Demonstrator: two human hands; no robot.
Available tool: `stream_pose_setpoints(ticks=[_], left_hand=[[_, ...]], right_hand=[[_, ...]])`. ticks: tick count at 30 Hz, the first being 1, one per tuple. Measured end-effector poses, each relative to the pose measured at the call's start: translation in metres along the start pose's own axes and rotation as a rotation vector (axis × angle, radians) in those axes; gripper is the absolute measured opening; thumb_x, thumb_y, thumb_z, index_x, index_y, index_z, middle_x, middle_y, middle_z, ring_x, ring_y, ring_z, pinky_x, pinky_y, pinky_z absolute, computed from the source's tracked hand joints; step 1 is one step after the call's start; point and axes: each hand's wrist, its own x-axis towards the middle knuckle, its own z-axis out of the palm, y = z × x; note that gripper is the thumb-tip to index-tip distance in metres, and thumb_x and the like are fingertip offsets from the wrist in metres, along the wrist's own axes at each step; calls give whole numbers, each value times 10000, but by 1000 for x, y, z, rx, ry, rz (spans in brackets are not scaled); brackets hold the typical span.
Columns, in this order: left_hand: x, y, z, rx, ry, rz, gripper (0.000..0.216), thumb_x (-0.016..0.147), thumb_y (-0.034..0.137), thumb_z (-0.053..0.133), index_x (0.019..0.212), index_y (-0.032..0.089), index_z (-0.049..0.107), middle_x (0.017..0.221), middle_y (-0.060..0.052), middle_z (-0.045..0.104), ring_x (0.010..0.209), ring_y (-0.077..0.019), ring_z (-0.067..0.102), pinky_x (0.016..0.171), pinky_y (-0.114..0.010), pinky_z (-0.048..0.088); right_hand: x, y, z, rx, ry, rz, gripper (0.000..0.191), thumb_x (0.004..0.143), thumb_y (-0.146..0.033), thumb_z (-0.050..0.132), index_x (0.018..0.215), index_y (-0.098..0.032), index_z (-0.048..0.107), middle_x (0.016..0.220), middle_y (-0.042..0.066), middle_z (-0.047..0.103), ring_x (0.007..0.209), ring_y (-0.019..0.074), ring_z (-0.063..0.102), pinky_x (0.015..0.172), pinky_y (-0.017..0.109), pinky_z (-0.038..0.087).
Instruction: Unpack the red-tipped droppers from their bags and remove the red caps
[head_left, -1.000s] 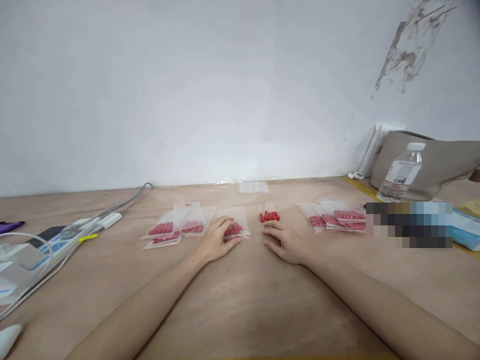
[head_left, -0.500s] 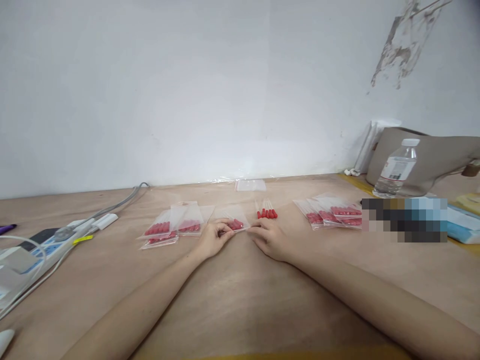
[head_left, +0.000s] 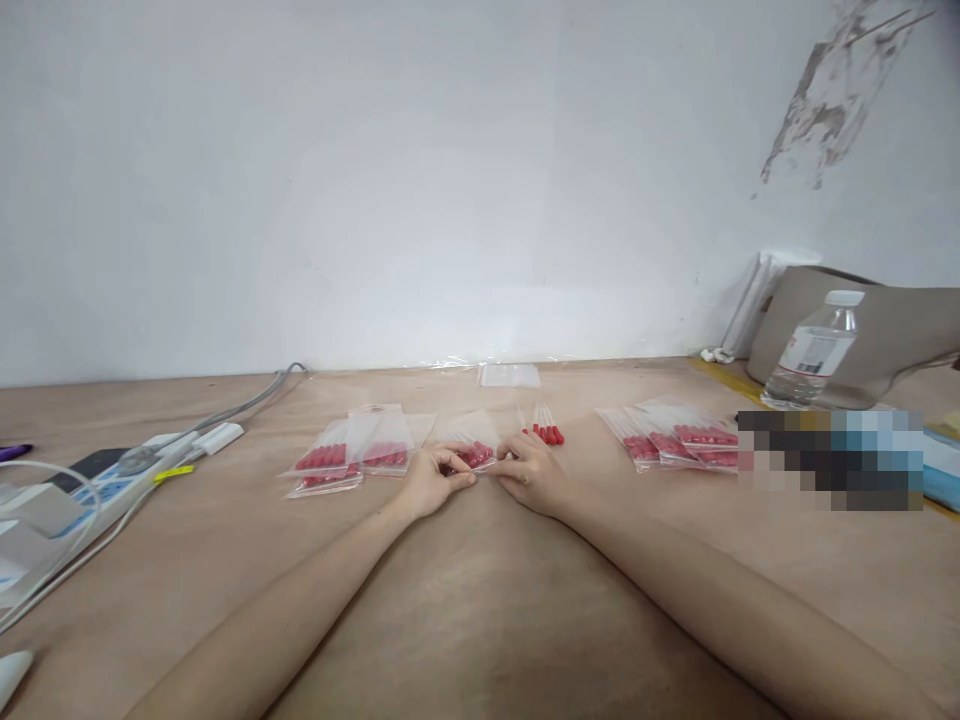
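Observation:
A small clear plastic bag [head_left: 469, 428] lies flat in the middle of the table, with several red-tipped sticks inside. My left hand [head_left: 436, 482] is closed, thumb and fingers pinching the bag's near left edge. At the near right edge of the same bag, my right hand [head_left: 536, 478] is closed too, its thumb and forefinger on the plastic. Just beyond my right hand lie loose white sticks with red tips [head_left: 551, 435], partly hidden by it.
Filled bags lie in a left pile [head_left: 322, 457] and a right pile [head_left: 660, 440]. Flat bags [head_left: 510, 375] rest near the wall. A power strip [head_left: 112, 490] with cables stands at left; a water bottle [head_left: 814, 350] and a grey bag [head_left: 900, 330] at right.
My right hand has drawn in to the bag's near right edge, and its fingers have closed there. My left hand keeps its pinch. The view has shifted slightly.

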Motion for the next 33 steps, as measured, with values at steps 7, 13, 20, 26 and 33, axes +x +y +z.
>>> stream_pose_setpoints(ticks=[7,13,20,26,33], left_hand=[[-1,0,-1,3,-34,23,110,569,229,732,582,161,647,1031,-89,619,969,-232,570,872,-376,421],[0,3,1,180,-55,113,145,723,315,607,764,205,693,1059,-54,609,987,-208,563,901,-354,408],[-3,11,9,310,-32,191,150,796,224,467,716,178,586,973,-39,630,943,-168,571,811,-299,444],[-7,13,14,395,0,194,132,818,208,410,738,176,510,840,-41,623,787,-160,579,709,-288,448],[-1,-2,7,379,111,109,226,857,301,364,797,169,538,830,-48,623,805,-170,578,744,-303,445]], right_hand=[[3,3,8,-113,-41,16,146,775,-160,533,753,-235,657,762,16,571,729,129,451,667,284,271],[4,0,8,-120,-53,19,166,802,-181,509,733,-228,653,752,16,569,708,126,435,665,284,261],[6,-6,9,-48,-68,27,178,803,-152,484,714,-193,632,774,23,588,724,123,481,656,274,283],[8,-9,11,-38,-114,25,155,803,-160,500,718,-190,625,798,15,607,738,118,498,642,277,268],[5,-15,2,57,-188,44,159,781,-114,493,695,-180,609,845,37,587,763,125,509,694,280,337]])
